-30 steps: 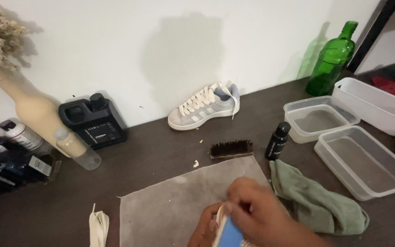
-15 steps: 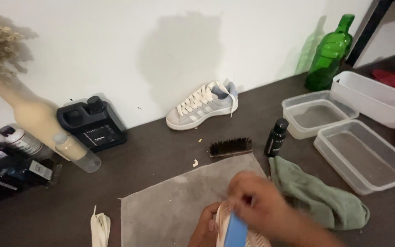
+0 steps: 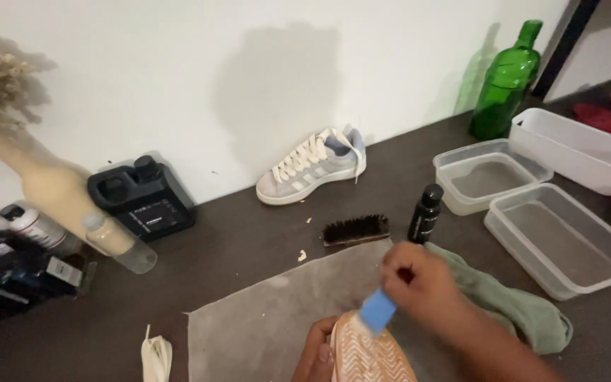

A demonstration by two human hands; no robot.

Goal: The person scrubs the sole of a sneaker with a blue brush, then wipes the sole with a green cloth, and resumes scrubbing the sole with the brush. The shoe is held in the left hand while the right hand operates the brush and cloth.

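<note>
My left hand [image 3: 316, 354] grips a shoe [image 3: 370, 357] turned sole-up at the bottom edge, its pale orange patterned sole facing me. My right hand [image 3: 419, 286] is closed on a small blue block [image 3: 377, 310], whose lower end touches the toe end of the sole. Both hands work above a grey cloth mat [image 3: 263, 318] spread on the dark table [image 3: 249, 240]. The rest of the shoe is cut off by the frame.
A grey sneaker with white laces [image 3: 312, 166] stands by the wall. A brush [image 3: 356, 230], a small black bottle [image 3: 424, 213], a green cloth [image 3: 510, 308], clear tubs [image 3: 560, 240], a green glass bottle [image 3: 505, 81], a black jug [image 3: 141, 197] and loose laces [image 3: 155, 357] lie around.
My right hand has lifted up and to the right with the blue block. More of the shoe's sole now shows. The view has tilted down slightly.
</note>
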